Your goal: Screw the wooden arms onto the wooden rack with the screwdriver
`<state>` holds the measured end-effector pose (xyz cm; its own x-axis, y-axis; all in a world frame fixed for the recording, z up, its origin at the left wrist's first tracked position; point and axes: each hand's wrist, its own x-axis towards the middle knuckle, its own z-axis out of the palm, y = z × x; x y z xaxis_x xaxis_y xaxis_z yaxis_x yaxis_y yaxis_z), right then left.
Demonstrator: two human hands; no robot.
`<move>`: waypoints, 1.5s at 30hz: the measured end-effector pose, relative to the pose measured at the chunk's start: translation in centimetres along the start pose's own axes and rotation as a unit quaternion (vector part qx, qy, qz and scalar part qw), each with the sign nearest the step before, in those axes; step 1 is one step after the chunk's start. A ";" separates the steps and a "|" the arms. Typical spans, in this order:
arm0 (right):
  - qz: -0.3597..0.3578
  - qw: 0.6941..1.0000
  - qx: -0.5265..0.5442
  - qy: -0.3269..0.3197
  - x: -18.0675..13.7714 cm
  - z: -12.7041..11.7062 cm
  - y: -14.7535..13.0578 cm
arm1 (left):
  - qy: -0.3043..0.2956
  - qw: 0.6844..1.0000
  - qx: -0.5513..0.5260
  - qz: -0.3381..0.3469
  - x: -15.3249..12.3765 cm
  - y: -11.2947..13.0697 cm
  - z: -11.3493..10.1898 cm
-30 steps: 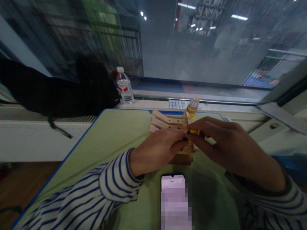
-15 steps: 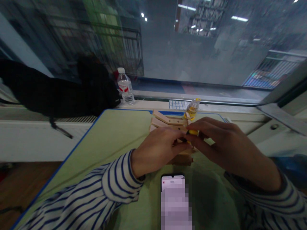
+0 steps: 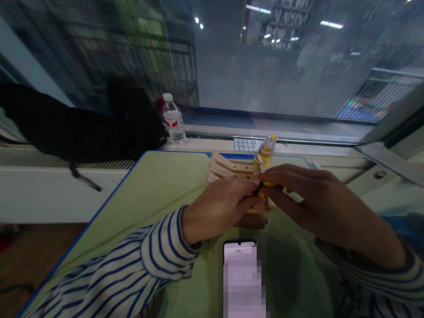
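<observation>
My right hand point(image 3: 318, 203) pinches a small yellow and black piece point(image 3: 269, 184) between thumb and fingertips; its kind is too small to make out. Close against it on the left, my left hand point(image 3: 217, 212) is closed, thumb and fingers pressed together near the black part. What the left fingers grip is mostly hidden. Under and behind both hands stands a wooden assembly point(image 3: 236, 167) of pale slats with drilled holes, its slats reaching out to the left. My hands cover its middle. A wooden block point(image 3: 253, 221) shows at its near side.
A phone point(image 3: 243, 249) with a lit screen lies on the green table point(image 3: 172, 185) in front of me. Behind the wood stands a clear bottle with yellow parts point(image 3: 266, 150). On the sill are a water bottle point(image 3: 174, 121), a black bag point(image 3: 82, 128) and a gridded white sheet point(image 3: 247, 144).
My right hand has shifted slightly to the right and down, still pinching the yellow piece, and more of its black part shows. My left hand stays almost in place.
</observation>
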<state>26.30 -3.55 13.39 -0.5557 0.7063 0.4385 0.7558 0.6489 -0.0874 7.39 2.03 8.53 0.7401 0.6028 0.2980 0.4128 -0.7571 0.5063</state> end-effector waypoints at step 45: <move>0.018 1.000 -0.005 0.010 0.2 0.7 0.2 | -0.015 1.000 0.001 -0.007 0.0 0.2 -0.4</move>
<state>26.08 -3.12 12.87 -0.5214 0.7231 0.4531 0.7782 0.6207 -0.0951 7.26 1.96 8.91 0.7502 0.6051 0.2665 0.4234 -0.7493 0.5091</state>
